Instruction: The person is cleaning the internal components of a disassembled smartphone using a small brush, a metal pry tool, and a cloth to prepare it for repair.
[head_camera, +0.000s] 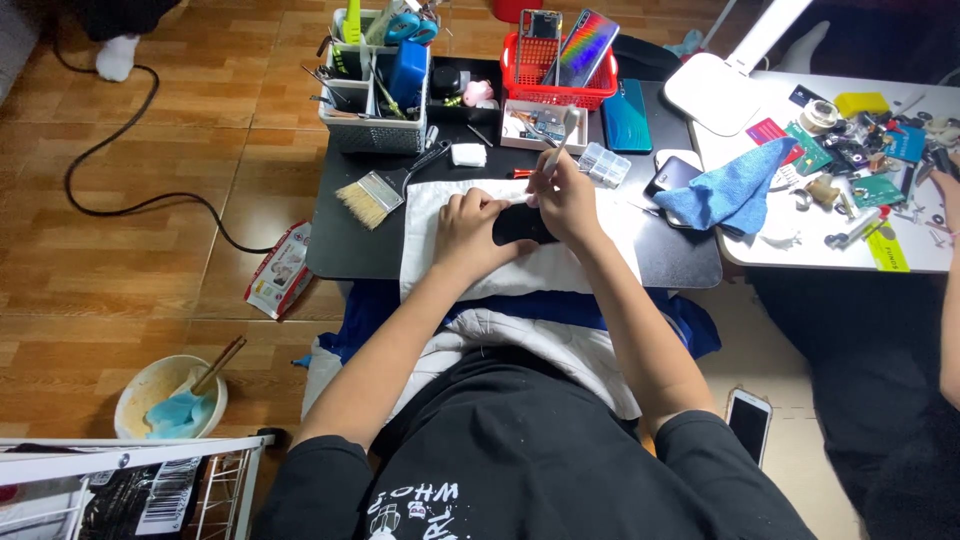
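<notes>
We see both forearms reaching forward from the body and converging over a white cloth (440, 215) spread on the dark desk (345, 245). The left hand (468, 232) lies palm down with its wrist straight, its grip pressed flat on the left end of a small black device (520, 224), pinning it against the cloth. The right hand (566, 198) is raised just above the device's right end, wrist bent inward, its grip pinched around the handle of a white toothbrush (560, 138). The bristle head stands up and away from that grip, toward the far side of the desk.

Left of the left grip, near it, a flat paintbrush (368, 197) lies half on the desk and half beside the cloth. Just beyond the right grip sits a small clear plastic box (605, 163); farther right of it, a blue rag (728, 190) lies bunched up.
</notes>
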